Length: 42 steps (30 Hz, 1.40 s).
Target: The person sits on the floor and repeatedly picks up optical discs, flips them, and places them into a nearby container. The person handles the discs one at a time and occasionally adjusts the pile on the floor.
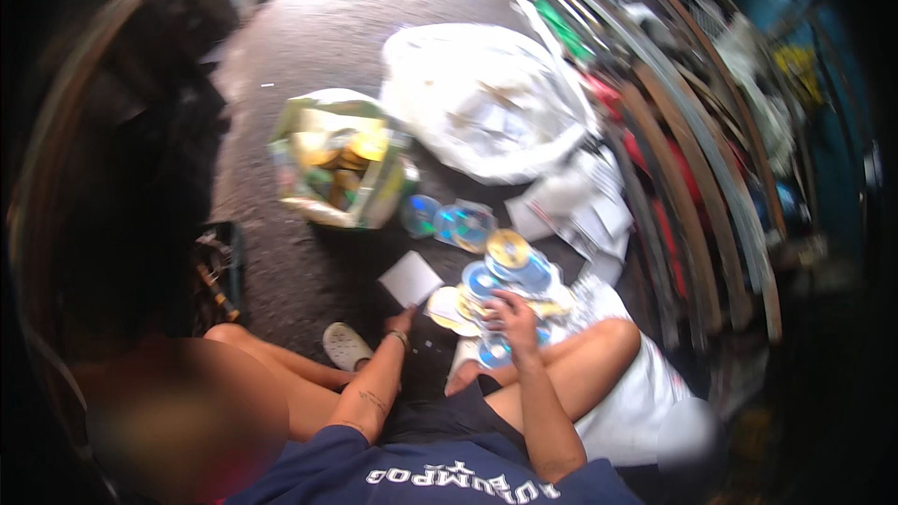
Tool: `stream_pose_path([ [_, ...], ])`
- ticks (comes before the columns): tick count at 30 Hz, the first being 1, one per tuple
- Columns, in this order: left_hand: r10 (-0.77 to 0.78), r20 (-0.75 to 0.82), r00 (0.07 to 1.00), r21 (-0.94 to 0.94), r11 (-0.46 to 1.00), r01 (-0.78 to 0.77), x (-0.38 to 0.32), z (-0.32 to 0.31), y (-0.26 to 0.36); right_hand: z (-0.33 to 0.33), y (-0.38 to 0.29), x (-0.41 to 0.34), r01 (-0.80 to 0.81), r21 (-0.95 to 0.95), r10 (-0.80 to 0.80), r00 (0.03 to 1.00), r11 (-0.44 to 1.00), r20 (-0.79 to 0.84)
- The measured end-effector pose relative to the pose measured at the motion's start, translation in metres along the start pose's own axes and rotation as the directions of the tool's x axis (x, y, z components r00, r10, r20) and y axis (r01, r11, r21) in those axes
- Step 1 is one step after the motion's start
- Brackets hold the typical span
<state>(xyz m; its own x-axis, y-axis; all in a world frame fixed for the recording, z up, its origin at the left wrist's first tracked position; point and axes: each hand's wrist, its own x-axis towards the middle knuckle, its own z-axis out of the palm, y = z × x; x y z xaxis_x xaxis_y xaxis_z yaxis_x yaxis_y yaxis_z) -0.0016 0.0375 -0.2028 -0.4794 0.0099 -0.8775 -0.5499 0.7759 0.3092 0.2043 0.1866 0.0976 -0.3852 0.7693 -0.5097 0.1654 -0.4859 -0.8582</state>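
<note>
My left hand (400, 322) grips the lower corner of a white square paper sleeve (410, 279) above the dark ground. Over a loose pile of optical discs (482, 280), my right hand (516, 322) is bent with its fingers apart, and I see nothing between them. Blue-silver and gold discs make up the pile, beside my right shin; a gold disc (508, 249) lies on top at its far side. Motion blur hides whether my right fingertips touch the discs below. More discs (463, 223), some apparently in clear sleeves, trail off beyond the pile.
An open bag (344, 214) with gold discs stands ahead left. Behind it to the right is a large white sack (484, 161) holding pale scraps. White papers (589, 214) lie beside the sack. Long wood and metal strips (673, 154) line the right side. White sacking (631, 407) lies by my right leg.
</note>
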Motion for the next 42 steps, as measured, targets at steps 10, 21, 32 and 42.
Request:
stream_pose_path([
  [10,-0.148,-0.115,0.982,-0.208,0.970,0.122,0.006,0.042,0.046,0.024,0.078,0.056,0.126,-0.563,-0.174,0.984,0.817,-0.032],
  [21,0.841,-0.045,0.539,0.854,0.312,-0.416,-0.029,0.005,0.102,0.017,0.142,0.156,0.025,-0.662,-0.093,0.993,0.749,-0.068],
  [32,0.664,0.567,0.487,-0.108,0.646,-0.755,-0.026,-0.044,0.176,0.045,0.116,0.229,0.190,-0.528,0.059,0.906,0.827,0.419],
  [42,0.629,0.447,0.636,-0.099,0.741,-0.664,-0.026,-0.015,0.242,-0.120,0.011,0.262,-0.158,0.167,0.212,0.899,0.973,-0.384],
])
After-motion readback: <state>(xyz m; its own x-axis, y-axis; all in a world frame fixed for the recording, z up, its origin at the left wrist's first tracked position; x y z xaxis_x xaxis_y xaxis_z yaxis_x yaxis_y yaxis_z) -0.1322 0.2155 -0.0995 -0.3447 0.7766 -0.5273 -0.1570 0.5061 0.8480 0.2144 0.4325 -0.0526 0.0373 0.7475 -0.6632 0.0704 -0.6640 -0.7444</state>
